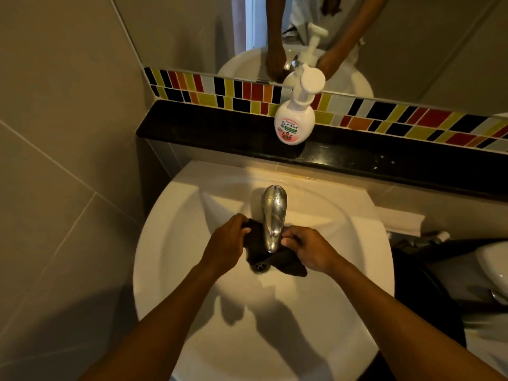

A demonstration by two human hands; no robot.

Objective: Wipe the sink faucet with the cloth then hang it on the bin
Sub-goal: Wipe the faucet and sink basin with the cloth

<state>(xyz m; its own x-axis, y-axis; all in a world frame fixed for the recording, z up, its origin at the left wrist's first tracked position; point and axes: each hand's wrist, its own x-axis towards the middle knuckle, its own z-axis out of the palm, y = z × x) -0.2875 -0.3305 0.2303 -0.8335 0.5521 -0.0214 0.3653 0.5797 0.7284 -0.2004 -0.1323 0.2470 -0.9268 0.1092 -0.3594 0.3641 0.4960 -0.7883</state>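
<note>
While both hands work at the faucet [274,215], the wiping step looks underway, not finished. Cloth [286,261]: dark, slung under the spout, ends pulled out to either side, lower part drooping into the basin beside the drain [259,266]. Left hand [226,246]: fingers closed, pinching the left end of the cloth. Right hand [308,247]: fingers curled, pinching the right end, thumb and forefinger pressed together just beside the spout. The cloth touches the underside of the spout; the top of the faucet is bare and shows droplets or spots, so judged not yet wiped.

Remaining, as far as can be judged: finish the faucet's top and base, then carry the cloth to the bin and hang it. A dark rounded shape at right, below the sink [170,243], may be the bin; cannot tell for certain.

Surroundings: white round sink, dry-looking, with hand shadows in the bowl. Black ledge [209,133] behind it carries a soap bottle [294,119], upright, well apart from the hands. Coloured tile strip [247,92] above the ledge, mirror [192,31] over that. Grey tiled wall at left. Light is dim and warm.
</note>
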